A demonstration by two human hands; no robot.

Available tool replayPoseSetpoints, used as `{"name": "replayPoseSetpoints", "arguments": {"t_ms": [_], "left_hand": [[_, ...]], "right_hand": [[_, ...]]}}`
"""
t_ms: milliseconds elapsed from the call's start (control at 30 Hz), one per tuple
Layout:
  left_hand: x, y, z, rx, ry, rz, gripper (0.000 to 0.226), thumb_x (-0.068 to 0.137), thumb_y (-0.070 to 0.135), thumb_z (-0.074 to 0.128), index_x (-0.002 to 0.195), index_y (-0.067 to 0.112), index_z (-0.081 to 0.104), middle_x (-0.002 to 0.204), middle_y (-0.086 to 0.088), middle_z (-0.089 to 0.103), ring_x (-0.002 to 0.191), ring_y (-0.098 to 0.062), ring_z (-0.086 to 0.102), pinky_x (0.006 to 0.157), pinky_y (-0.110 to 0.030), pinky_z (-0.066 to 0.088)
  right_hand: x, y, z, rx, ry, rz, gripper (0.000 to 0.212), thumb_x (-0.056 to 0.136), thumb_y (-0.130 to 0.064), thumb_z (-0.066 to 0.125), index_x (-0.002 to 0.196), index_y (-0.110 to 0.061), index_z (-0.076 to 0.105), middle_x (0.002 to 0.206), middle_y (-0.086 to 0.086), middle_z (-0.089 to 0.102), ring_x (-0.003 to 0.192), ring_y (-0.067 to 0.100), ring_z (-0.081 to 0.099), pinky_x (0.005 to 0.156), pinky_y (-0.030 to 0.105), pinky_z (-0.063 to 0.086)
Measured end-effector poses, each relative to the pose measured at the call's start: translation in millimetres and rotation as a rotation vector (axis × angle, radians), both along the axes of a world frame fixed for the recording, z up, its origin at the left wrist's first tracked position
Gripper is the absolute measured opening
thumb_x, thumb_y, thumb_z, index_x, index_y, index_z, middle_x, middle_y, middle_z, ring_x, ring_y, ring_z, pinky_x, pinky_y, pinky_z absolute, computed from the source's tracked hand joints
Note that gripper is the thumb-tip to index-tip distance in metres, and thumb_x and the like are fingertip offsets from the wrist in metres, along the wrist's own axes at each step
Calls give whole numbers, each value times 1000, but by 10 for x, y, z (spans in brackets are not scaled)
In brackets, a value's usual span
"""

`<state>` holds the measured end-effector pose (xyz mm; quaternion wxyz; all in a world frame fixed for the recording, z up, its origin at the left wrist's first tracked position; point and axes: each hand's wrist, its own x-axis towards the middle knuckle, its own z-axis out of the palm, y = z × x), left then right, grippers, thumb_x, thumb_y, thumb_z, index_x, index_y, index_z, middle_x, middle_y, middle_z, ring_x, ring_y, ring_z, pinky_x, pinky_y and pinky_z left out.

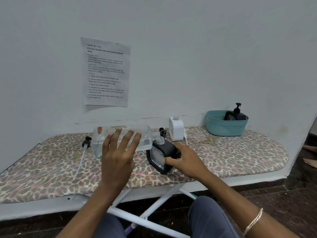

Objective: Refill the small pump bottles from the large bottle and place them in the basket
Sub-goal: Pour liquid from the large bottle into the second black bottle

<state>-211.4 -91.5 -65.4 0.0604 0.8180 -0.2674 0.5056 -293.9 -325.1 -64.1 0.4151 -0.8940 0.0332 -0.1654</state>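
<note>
My left hand grips the large clear bottle, held on its side with its mouth over the open neck of a small black bottle. Clear liquid lies in the large bottle. My right hand holds the black bottle upright on the board. A white small bottle stands open behind it. Two loose pump heads lie on the board: one with a long tube at the left, one behind the black bottle. The teal basket at the back right holds a black pump bottle.
Everything rests on an ironing board with a leopard-print cover, set against a white wall. A printed sheet is stuck to the wall. The board's white legs and my knees are below. Dark floor lies to the right.
</note>
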Motion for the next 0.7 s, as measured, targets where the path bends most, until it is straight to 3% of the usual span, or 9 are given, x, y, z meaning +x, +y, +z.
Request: {"name": "replayPoseSetpoints", "arguments": {"t_ms": [333,700], "left_hand": [[-4,-5,4,6,0,7,82,64,-22,68,139,11,67,136,-14,68,132,-45,56,116,-56,35],[3,-3,-6,5,-11,3,78,69,-20,60,140,12,66,138,-14,67,134,-45,55,117,-55,32]], "right_hand": [[-5,12,24,12,-4,7,40,87,-33,79,124,-22,68,110,-7,74,99,9,69,87,35,59],[-3,12,25,15,12,1,46,82,-42,78,123,-24,68,109,-8,75,97,11,70,87,41,60]]}}
